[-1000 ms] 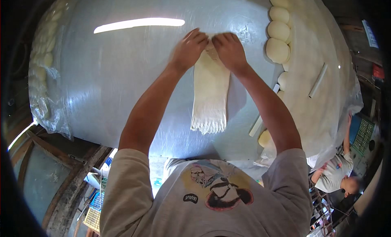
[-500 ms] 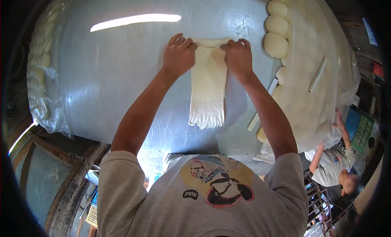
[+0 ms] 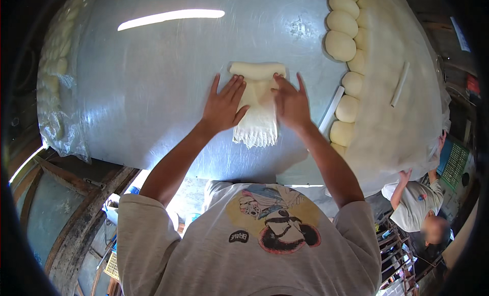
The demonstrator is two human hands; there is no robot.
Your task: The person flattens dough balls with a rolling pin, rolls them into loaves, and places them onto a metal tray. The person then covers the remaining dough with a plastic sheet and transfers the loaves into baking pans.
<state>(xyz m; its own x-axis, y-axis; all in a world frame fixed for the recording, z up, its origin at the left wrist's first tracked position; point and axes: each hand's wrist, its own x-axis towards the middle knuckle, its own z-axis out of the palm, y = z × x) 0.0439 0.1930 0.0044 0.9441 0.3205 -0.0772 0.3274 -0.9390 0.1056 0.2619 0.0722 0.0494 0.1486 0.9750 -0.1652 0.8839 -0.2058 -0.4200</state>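
A flat strip of pale dough (image 3: 256, 113) lies on the shiny metal table (image 3: 153, 87), its far end rolled into a thick cylinder and its near end thin and ragged. My left hand (image 3: 223, 102) rests at the strip's left side, fingers stretched out, fingertips by the left part of the roll and thumb over the dough. My right hand (image 3: 293, 102) lies along the right side with fingers spread; its index fingertip touches the right end of the roll. Neither hand grips anything.
To the right, round dough balls (image 3: 340, 45) stand in rows, partly under a translucent sheet (image 3: 392, 123). A white stick (image 3: 332, 110) lies beside them, another stick (image 3: 400, 84) on the sheet. Plastic-covered dough (image 3: 53, 92) lines the left edge. Another person (image 3: 415, 199) stands at lower right.
Both hands have let go of the far edge, opened and come down nearer to me. The far end is now rolled into a thicker cylinder, and the flat part is shorter.
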